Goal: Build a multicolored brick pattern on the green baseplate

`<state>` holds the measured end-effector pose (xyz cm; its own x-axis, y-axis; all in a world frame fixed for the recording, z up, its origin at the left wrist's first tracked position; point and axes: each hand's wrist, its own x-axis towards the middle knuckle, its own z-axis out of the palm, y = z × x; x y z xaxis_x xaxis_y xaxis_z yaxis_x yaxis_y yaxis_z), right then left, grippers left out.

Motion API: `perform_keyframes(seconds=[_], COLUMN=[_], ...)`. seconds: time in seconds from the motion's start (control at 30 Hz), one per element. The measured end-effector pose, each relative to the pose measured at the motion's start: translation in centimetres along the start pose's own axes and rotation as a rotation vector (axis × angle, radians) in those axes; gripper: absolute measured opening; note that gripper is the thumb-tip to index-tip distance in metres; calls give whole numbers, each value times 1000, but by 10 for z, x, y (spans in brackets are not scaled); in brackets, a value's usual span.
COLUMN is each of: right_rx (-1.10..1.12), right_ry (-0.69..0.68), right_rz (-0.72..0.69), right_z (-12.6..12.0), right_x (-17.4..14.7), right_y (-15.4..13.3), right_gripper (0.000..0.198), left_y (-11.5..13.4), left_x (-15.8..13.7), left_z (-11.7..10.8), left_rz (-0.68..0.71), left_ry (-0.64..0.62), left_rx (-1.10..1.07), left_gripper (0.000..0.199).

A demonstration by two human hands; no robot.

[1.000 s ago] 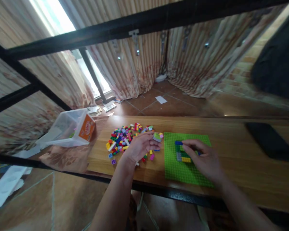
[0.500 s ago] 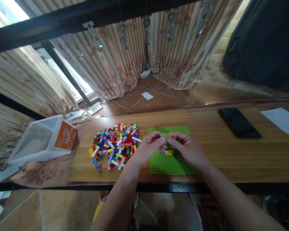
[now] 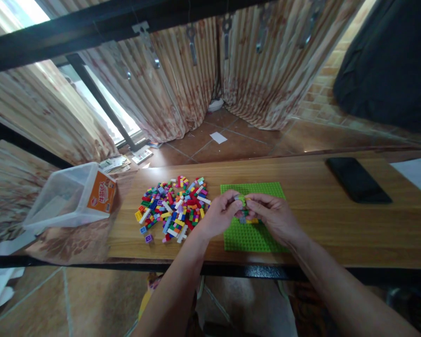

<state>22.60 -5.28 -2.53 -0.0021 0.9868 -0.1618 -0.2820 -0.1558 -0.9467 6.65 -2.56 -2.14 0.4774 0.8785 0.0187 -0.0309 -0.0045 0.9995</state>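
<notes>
Both hands meet over a green studded baseplate [image 3: 252,241] on the wooden board. My left hand [image 3: 220,213] is closed, its thumb and fingers pinching small toy bricks [image 3: 242,202] from the left side. From the right, my right hand [image 3: 274,216] grips the same bricks between thumb and forefinger. Light green shows between the fingertips; the bricks' full shape is hidden. Just below the fingers, yellow and grey-blue bricks [image 3: 251,221] show near the plate, partly covered by the hands. To the left lies a loose pile of coloured bricks [image 3: 175,210].
At the far left stands a clear plastic bin [image 3: 61,187] with an orange label. A black phone [image 3: 358,180] rests on the board [image 3: 319,224] at right, beside white paper [image 3: 416,175]. A dark metal edge [image 3: 252,273] runs along the front.
The camera view has shifted slightly, moving the scene a little to the right. Both hands stay together over the baseplate, with the fingers slightly repositioned on the bricks.
</notes>
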Motion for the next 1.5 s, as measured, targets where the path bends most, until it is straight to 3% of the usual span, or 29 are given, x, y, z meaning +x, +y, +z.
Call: perform_keyframes(seconds=[0.1,0.17,0.27,0.37,0.47,0.6,0.7,0.9,1.07,1.2,1.5], right_rx=[0,-124,-545,-939,-1129,-1241,-1227,-1123,-892,-646,-330], right_ry=[3,18,23,-100,-204,-242,-245,-206,-67,31,-57], right_rz=[13,-30,-225,-424,-502,-501,-491,-493,-518,-428,-229], right_z=[0,0,4,18,37,55,58,51,46,38,29], right_x=[2,3,2,-4,-8,-7,-5,-4,-4,1,3], right_y=[2,6,12,21,29,39,44,44,26,15,-1], right_gripper=[34,33,23,18,22,27,29,28,22,26,27], left_y=[3,6,14,21,24,22,16,14,17,17,20], left_x=[-1,-1,-3,-7,-11,-16,-16,-16,-16,-14,-13], left_z=[-5,-16,-40,-63,-75,-79,-78,-72,-69,-60,-36], left_rz=[-8,-22,-19,11,-1,-48,-60,-87,-87,-82,-20], left_ry=[-1,59,269,452,451,310,232,198,116,-2,-82], left_rx=[-34,-38,-55,-115,-65,63,113,88,112,142,51], left_gripper=[30,29,28,31,29,22,19,23,21,23,26])
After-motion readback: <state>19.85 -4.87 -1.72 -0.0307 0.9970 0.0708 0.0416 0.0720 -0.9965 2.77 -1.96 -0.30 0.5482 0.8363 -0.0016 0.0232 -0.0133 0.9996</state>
